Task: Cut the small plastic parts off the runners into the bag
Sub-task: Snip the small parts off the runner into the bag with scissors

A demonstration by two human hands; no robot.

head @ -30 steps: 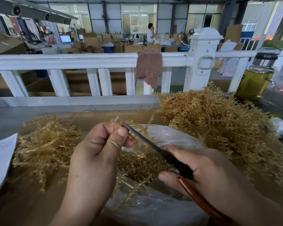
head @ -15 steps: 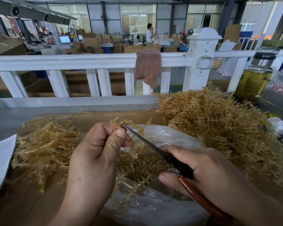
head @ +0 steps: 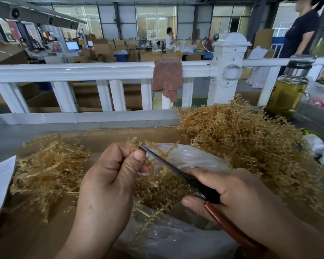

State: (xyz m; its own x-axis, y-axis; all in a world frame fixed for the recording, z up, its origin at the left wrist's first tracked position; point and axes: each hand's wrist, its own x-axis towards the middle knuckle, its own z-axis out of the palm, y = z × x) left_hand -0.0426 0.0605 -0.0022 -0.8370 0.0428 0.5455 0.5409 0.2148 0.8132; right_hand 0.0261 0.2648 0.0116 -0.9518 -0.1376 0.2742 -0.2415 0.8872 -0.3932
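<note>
text: none legible | paper sheet (head: pixel 0 182): faint print, perhaps, too blurred

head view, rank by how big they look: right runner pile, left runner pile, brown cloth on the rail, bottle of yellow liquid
1. right runner pile, clearly the largest
2. left runner pile
3. bottle and brown cloth: near alike, the bottle perhaps slightly bigger, too close to rank

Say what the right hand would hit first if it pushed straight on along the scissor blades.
Most likely the runner pinched by the left hand; the tip of the scissors sits right at it, though depth is unclear.
</note>
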